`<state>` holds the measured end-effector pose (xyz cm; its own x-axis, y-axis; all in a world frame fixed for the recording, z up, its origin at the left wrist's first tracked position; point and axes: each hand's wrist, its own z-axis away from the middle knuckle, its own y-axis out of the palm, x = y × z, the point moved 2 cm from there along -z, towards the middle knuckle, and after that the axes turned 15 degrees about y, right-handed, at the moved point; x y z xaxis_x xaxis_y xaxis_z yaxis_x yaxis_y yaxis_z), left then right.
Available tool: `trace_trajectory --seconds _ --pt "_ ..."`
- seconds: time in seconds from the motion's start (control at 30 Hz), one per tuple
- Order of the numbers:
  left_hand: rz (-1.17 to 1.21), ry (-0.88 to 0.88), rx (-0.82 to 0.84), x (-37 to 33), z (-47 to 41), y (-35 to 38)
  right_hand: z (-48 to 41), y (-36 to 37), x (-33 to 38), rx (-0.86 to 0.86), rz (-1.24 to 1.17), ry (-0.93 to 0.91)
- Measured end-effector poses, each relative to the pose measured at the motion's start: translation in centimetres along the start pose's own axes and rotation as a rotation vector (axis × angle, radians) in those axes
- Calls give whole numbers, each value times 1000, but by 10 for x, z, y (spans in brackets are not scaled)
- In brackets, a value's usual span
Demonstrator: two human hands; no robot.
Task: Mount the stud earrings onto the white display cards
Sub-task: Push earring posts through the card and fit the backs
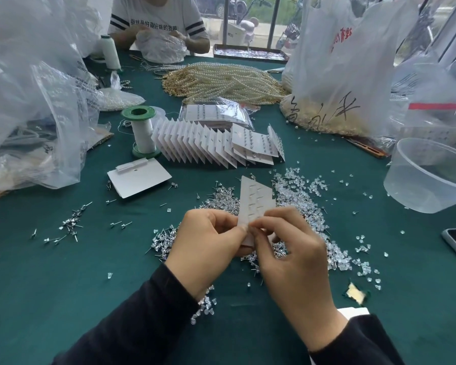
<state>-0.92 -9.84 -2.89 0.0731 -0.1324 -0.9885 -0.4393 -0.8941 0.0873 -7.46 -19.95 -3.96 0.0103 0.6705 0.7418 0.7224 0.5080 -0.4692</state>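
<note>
Holding the white display card (258,198) tilted above the green worktop (90,259), we pinch its lower edge with the curled fingers of our left hand (208,241), while our right hand (292,254) pinches the card's lower face, fingertips pressed together and blurred. Loose stud earrings (166,241) lie heaped underneath; finished cards (195,146) fan out in a row beyond.

We record two bare hands, the left hand (208,248) and the right hand (292,262). The one thumbnail in view, on the left, is short and plain. Each forearm is covered by a long black sleeve, the left sleeve (132,325) and the right sleeve (358,341), of plain matte cloth in soft folds, ending at the wrist. A white patch (353,311) sits just beside the right cuff; we cannot tell whether it belongs to the garment.
</note>
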Motion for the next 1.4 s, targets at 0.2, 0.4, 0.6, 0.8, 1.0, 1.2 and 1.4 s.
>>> trace_trajectory --seconds 0.2,0.4,0.6,0.8,1.0,1.2,1.4 --pt "0 -29 -20 1 -1 1 -2 -3 1 -28 -14 5" --pt "-41 -9 -1 1 -1 1 -1 -2 3 -12 -15 -10" --pt "-154 47 -6 3 0 1 0 -1 2 15 19 -18" --pt "-231 40 -4 4 0 -1 3 2 2 20 63 -39" --pt "-47 -49 230 -10 -4 -8 -1 -3 0 -12 10 -3" --pt "-924 204 -64 -19 -31 -69 -6 -16 -1 -84 -185 108" --pt "-1122 63 140 -4 -36 -76 -6 -21 -6 -49 -310 272"
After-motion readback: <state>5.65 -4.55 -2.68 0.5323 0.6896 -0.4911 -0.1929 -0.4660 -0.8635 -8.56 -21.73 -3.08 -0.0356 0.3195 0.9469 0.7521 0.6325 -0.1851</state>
